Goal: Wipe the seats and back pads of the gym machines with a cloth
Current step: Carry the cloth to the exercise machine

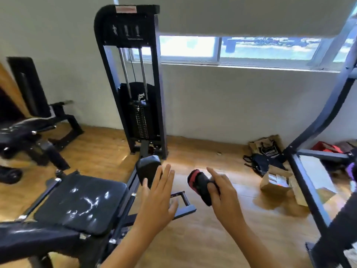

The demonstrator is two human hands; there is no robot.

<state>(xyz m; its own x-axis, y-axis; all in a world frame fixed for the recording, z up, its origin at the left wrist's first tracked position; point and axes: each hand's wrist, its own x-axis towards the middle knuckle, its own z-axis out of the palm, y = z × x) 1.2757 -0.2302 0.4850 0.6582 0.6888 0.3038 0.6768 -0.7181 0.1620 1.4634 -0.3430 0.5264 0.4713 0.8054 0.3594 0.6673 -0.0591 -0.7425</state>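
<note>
- Wooden floor (202, 147) and pale walls of a small gym, with a window under a half-drawn blind along the far side.
- Far left: bench (23, 130) with black padding, well apart from the hands; whether it has been wiped cannot be told.
- Lower left: seat (81, 202) of the nearest machine, black, with bright glints across its top. These may be damp streaks or window glare, so I judge it either freshly wiped or next in line.
- Just beyond the seat: small black pad (147, 170) on the same frame, below the weight stack (141, 117).
- Left hand (156, 200): fingers spread and straight, holding nothing, hovering in front of the small pad beside the seat's right edge.
- Right hand (222, 192): gripping a rolled black and red cloth (201, 185) in the air over the floor, index finger pointing out; cloth touches no pad.
- Right: bags and cardboard boxes (278, 182) on the floor, then a grey machine frame (309, 190).
- Judgement: wiping is paused; most pads in view appear left to do.
</note>
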